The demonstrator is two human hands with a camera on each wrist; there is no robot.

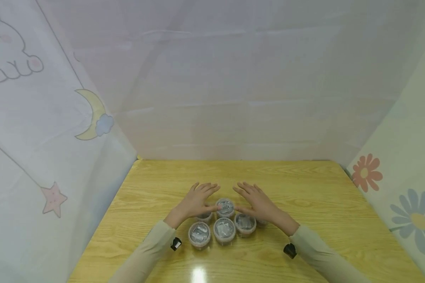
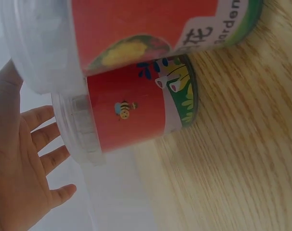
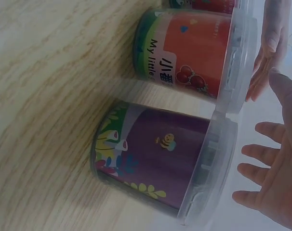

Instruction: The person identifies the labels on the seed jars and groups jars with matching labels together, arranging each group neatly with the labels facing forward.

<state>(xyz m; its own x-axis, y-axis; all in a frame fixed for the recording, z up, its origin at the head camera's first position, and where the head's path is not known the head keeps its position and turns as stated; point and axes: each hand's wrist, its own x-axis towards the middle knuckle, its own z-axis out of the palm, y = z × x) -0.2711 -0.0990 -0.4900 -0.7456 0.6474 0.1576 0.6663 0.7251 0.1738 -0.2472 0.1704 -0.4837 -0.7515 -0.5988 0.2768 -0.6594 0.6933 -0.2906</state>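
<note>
Tubs [image 1: 224, 230] clustered; left grip [image 1: 193, 202], right grip [image 1: 260, 202] above

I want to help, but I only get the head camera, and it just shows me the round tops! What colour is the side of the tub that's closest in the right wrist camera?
Observer: That closest tub has a purple label.
Operator: Ooh! Is there a picture on it?
Observer: Yes, a little bee is printed on it.
Operator: And what colour are the ones by the left hand?
Observer: The left wrist view shows red on both, the nearer tub and the tub behind it.
</note>
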